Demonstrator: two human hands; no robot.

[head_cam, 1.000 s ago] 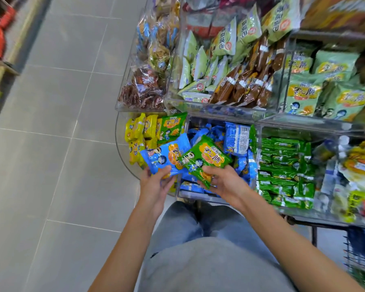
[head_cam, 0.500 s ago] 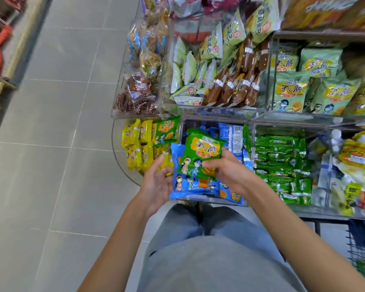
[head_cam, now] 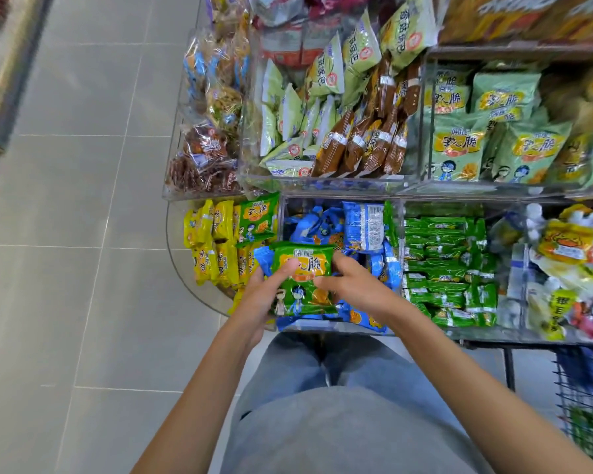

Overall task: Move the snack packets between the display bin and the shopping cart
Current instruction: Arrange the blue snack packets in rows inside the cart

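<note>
Seen from the head camera, looking down into a clear display bin (head_cam: 336, 328) on the lower tier of a snack stand. Holding one green snack packet (head_cam: 303, 278) face up over the bin's front left corner, just above its front wall. Gripping the packet's left edge with the left hand (head_cam: 259, 299), thumb pressed on the printed front, fingers curled underneath. Pinching its right edge with the right hand (head_cam: 353, 285), thumb on top, fingers tucked behind. Heaped beyond both hands, toward the bin's back wall, loose blue packets (head_cam: 363, 227); more blue edges poking out from under the green one at its left and lower sides, cannot tell whether gripped too. Left of the bin, yellow packets (head_cam: 213, 244) in a curved compartment; right of it, slim green bars (head_cam: 442, 265) stacked in rows. On the upper tier, pale green bags (head_cam: 326, 77) just beside brown sticks (head_cam: 360, 145). At the lower right edge of the view, part of a wire shopping cart (head_cam: 586, 398), well apart from the held packet. To the left, grey tiled floor (head_cam: 65, 200).
</note>
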